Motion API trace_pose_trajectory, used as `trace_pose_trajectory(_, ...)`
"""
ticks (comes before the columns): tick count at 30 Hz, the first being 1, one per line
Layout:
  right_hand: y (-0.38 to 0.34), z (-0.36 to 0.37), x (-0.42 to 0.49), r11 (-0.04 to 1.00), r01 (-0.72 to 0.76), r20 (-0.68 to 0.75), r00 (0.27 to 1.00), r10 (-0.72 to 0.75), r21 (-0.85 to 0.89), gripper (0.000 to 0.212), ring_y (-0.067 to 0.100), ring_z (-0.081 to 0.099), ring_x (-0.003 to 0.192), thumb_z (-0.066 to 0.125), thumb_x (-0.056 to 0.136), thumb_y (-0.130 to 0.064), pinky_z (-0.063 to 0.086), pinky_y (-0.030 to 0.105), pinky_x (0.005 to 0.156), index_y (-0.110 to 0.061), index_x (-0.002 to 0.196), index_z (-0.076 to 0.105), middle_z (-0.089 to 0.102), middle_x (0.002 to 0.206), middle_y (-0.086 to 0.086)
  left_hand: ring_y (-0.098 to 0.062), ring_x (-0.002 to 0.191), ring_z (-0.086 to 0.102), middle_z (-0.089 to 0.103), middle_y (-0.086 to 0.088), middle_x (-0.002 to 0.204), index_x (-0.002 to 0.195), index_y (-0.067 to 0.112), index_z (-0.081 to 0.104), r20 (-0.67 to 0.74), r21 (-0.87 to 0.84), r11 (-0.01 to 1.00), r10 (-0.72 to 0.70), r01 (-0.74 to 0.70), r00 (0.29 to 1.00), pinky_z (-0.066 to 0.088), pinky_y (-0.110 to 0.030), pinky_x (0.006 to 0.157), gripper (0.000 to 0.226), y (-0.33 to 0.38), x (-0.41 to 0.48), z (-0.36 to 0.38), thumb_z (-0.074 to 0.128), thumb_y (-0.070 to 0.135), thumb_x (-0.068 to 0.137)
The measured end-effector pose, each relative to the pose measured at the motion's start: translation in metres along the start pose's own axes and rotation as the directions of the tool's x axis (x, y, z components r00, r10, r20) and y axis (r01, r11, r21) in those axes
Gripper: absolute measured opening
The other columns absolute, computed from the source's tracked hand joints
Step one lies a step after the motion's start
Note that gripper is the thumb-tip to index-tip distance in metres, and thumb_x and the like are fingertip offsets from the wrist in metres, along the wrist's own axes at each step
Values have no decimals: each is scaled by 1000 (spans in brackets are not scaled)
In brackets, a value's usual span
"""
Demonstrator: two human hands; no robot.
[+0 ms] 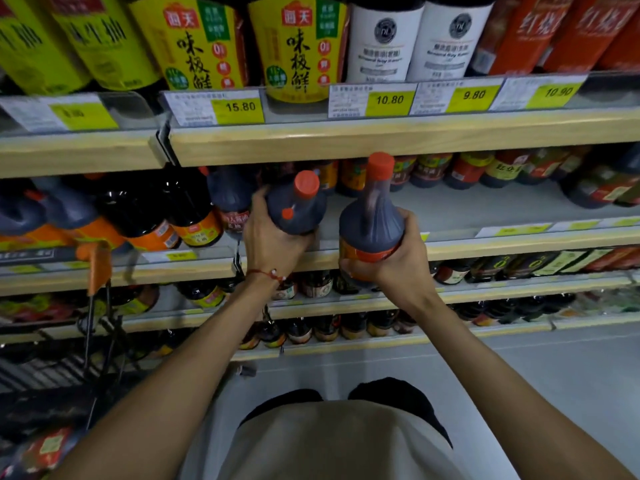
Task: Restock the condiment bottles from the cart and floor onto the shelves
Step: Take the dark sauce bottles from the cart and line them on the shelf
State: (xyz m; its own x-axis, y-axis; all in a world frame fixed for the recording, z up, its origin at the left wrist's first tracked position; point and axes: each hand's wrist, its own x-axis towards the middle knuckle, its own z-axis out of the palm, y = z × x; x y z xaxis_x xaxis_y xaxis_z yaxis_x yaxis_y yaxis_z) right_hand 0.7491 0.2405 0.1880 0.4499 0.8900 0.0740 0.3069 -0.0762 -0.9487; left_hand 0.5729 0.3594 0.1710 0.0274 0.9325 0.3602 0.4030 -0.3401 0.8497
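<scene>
Supermarket shelving fills the frame, its pale wood-edged tiers lined with dark sauce bottles. On the top shelf (398, 138), big yellow-labelled bottles (298, 46) stand at upper centre beside two white-labelled bottles (415, 39), with yellow price tags (389, 99) clipped along the rail below them. At mid-frame the left hand (273, 245), a red string bracelet (266, 274) on its wrist, has its fingers wrapped round the left bottle (298, 209), a dark bottle with an orange-red cap, held tilted at the front edge of the middle shelf (467, 206), close beside the bottles already standing there. Just right of it, the right hand (401, 268) grasps the right bottle (370, 225) of the same kind from beneath, fingers curled round its lower body, its cap reaching up to the top shelf's edge. That bottle is in front of the middle shelf's rail, not on the shelf. A black wire cart (90, 323) with an orange handle stands at the lower left.
</scene>
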Motion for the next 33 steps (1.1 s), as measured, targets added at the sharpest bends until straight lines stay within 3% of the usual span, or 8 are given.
trace_pose_trajectory(5, 16, 7, 15, 998, 40, -19, 999, -39, 39, 98, 1, 65, 102, 102, 58, -17, 58, 22, 78, -23, 135, 42, 60, 122, -12, -22, 106, 66, 70, -5, 117, 123, 10, 53, -26, 13, 1000, -9, 10, 1000, 54, -29, 81, 86, -27, 22, 23, 98, 28, 52)
trace_pose_trajectory(8, 23, 10, 21, 998, 57, -29, 998, -56, 42, 101, 1, 64, 103, 101, 53, -26, 58, 21, 79, -24, 135, 42, 60, 123, -12, -21, 104, 67, 71, -3, 115, 125, 11, 56, -40, 25, 998, -52, 53, 998, 53, -28, 81, 88, -38, 32, 36, 98, 33, 50)
trace_pose_trajectory(12, 31, 13, 25, 996, 69, -37, 997, -67, 58, 98, -2, 63, 101, 103, 56, -14, 55, 16, 75, -23, 134, 43, 59, 121, -13, -33, 104, 69, 73, -11, 116, 124, 12, 58, -52, 59, 988, -142, 145, 988, 57, -39, 81, 90, -50, 33, 47, 93, 43, 46)
trace_pose_trajectory(23, 26, 16, 13, 997, 16, -35, 999, -13, 81, 99, -4, 63, 102, 103, 58, -18, 57, 16, 73, -24, 136, 42, 58, 121, -14, -20, 121, 61, 64, -8, 136, 138, 8, 50, 79, -22, 958, -284, 287, 956, 48, -26, 90, 91, -44, 34, 39, 98, 24, 63)
trace_pose_trajectory(26, 20, 12, 3, 996, -23, -22, 999, 25, 90, 99, -2, 63, 102, 103, 57, -19, 57, 17, 72, -25, 135, 43, 58, 122, -14, -19, 127, 57, 59, -7, 139, 142, 6, 46, 22, -112, 943, -312, 313, 950, 49, -33, 106, 76, -36, 16, 31, 86, 8, 77)
trace_pose_trajectory(28, 16, 7, -3, 994, -52, 0, 999, 52, 94, 97, 2, 65, 102, 103, 58, -18, 58, 20, 73, -27, 134, 43, 60, 122, -12, -15, 115, 60, 59, -4, 127, 138, 5, 49, 0, -154, 911, -388, 383, 922, 52, -26, 97, 55, -26, -1, 22, 72, -2, 88)
trace_pose_trajectory(30, 13, 2, -7, 989, -81, 33, 996, 77, 124, 94, 2, 67, 100, 102, 59, -15, 59, 21, 72, -24, 132, 44, 62, 121, -8, -6, 90, 63, 62, -2, 107, 127, 1, 57, 184, -188, 874, -417, 449, 890, 53, -16, 75, 35, -11, -17, 14, 57, -12, 94)
trace_pose_trajectory(33, 8, -6, -11, 977, -124, 92, 990, 109, 173, 88, -1, 68, 95, 100, 61, -9, 57, 18, 72, -17, 131, 47, 64, 118, -5, -1, 95, 72, 71, -2, 111, 135, -4, 55, 539, -137, 885, -310, 445, 783, 55, -16, 78, 58, 16, -47, 6, 57, -29, 83)
